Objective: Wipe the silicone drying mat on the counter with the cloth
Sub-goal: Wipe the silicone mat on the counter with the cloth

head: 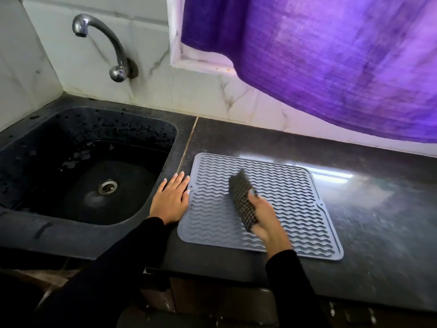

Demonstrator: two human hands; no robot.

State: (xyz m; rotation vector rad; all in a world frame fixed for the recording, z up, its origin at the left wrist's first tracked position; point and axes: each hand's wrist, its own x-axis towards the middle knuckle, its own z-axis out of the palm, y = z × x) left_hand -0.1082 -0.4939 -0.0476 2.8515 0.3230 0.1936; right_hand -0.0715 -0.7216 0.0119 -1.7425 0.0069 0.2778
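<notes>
A grey silicone drying mat (pixel 290 192) with wavy ridges lies flat on the dark counter (pixel 378 209). My right hand (pixel 266 216) grips a dark checked cloth (pixel 241 197) that is pressed against the middle of the mat. The cloth is folded into a narrow strip and sticks out past my fingers toward the wall. My left hand (pixel 170 200) rests flat with fingers spread on the counter, its fingertips touching the mat's left edge. Both arms wear black sleeves.
A black sink (pixel 47 147) with a metal drain (pixel 107 187) sits left of the mat, wet inside. A chrome tap (pixel 104 41) juts from the marble wall above it. A purple curtain (pixel 331 55) hangs over the counter's back right.
</notes>
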